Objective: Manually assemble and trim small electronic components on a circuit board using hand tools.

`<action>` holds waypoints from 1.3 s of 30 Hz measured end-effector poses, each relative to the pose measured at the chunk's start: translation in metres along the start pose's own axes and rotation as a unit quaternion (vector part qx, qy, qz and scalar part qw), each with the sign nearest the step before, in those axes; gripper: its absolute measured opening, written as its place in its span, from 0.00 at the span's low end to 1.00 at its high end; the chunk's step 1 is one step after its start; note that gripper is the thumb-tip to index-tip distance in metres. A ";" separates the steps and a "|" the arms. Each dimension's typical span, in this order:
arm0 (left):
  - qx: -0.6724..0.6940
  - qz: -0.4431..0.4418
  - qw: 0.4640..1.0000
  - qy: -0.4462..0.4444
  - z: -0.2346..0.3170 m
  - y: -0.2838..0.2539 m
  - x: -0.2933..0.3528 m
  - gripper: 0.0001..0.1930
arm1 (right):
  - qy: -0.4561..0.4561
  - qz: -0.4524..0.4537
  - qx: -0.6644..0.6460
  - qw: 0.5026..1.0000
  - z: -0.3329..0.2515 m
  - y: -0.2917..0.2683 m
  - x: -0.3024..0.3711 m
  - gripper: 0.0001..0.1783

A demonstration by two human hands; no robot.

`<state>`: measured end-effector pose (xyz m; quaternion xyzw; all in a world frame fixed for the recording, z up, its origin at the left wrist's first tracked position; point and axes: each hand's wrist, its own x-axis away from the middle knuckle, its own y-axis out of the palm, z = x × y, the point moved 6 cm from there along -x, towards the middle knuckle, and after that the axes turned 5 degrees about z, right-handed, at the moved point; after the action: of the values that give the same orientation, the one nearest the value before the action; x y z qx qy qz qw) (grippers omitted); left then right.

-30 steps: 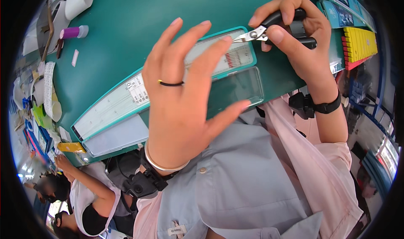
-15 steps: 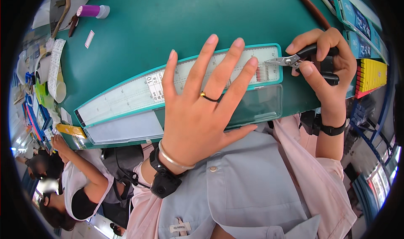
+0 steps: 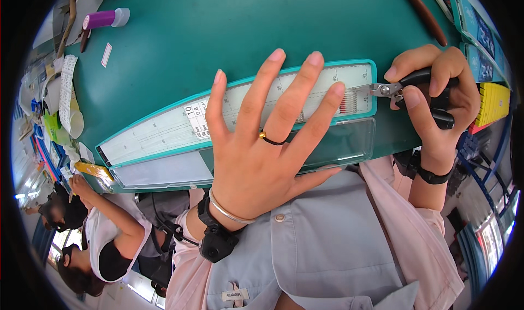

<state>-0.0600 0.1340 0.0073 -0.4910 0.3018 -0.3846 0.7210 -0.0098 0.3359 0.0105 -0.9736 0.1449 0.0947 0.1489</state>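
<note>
A long, narrow teal case lies on the table with its clear lid folded open toward me. Inside is a pale liner marked with a scale. My left hand rests palm down across the case, its fingers spread, holding nothing and covering the middle. Black-handled pliers are gripped in my right hand, the fingers around the handles. Their narrow tips reach over the case's right end, beside a row of thin pins with red ends. Whether the tips hold a pin is too small to tell.
On the green tabletop, a purple tube with a clear cap and a small label lie at the far left. A dark brown rod lies far right, near yellow items. Another person sits at the left.
The view has shifted slightly, so the case and both hands appear further right and lower. My right hand and the pliers have moved a little nearer me; my left hand stays spread on the case.
</note>
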 end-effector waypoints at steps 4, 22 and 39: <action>-0.009 0.001 1.000 -0.002 0.000 0.001 0.001 0.43 | -0.006 0.008 -0.003 1.000 -0.001 0.000 0.001 0.15; 0.008 0.019 1.000 0.009 0.000 0.003 0.003 0.45 | -0.006 -0.007 0.009 1.000 -0.002 0.002 0.000 0.14; 0.017 0.031 0.999 0.023 0.001 0.002 0.002 0.45 | -0.013 -0.013 0.016 1.000 -0.003 -0.001 0.001 0.15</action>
<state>-0.0576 0.1334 0.0056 -0.4597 0.3269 -0.3782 0.7340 -0.0083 0.3354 0.0138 -0.9715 0.1322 0.1028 0.1679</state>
